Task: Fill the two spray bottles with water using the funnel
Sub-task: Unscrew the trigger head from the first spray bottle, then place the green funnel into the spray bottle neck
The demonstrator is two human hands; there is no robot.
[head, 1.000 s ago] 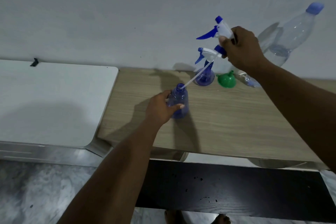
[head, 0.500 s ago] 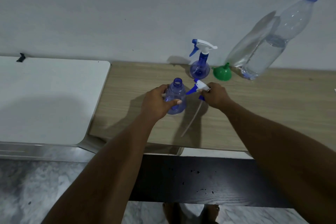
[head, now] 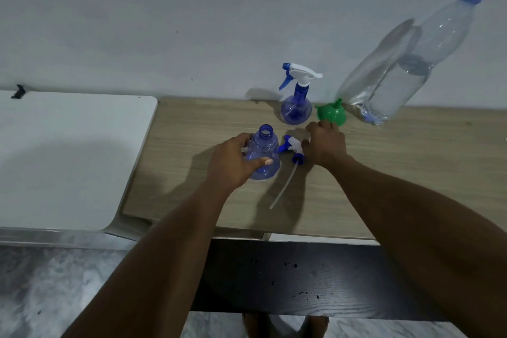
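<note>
My left hand (head: 233,162) grips a blue spray bottle (head: 263,153) that stands uncapped on the wooden table (head: 411,173). Its white and blue spray head (head: 293,145) lies on the table just to the right, with the dip tube (head: 285,186) pointing toward me. My right hand (head: 326,145) hovers beside the head with nothing in its grasp, fingertips close to the green funnel (head: 330,114), which sits wide end down. A second blue spray bottle (head: 296,107), with its head on, stands at the wall. A large clear water bottle (head: 406,74), roughly half full and blue-capped, stands to the funnel's right.
A white tabletop (head: 68,159) adjoins the wooden table on the left. A dark shelf or bench (head: 301,277) runs below the table's front edge. The wall stands directly behind the bottles.
My right hand pulled the spray head out of the bottle, laid it on the table and let go, then shifted toward the funnel. My left hand kept its grip on the bottle.
</note>
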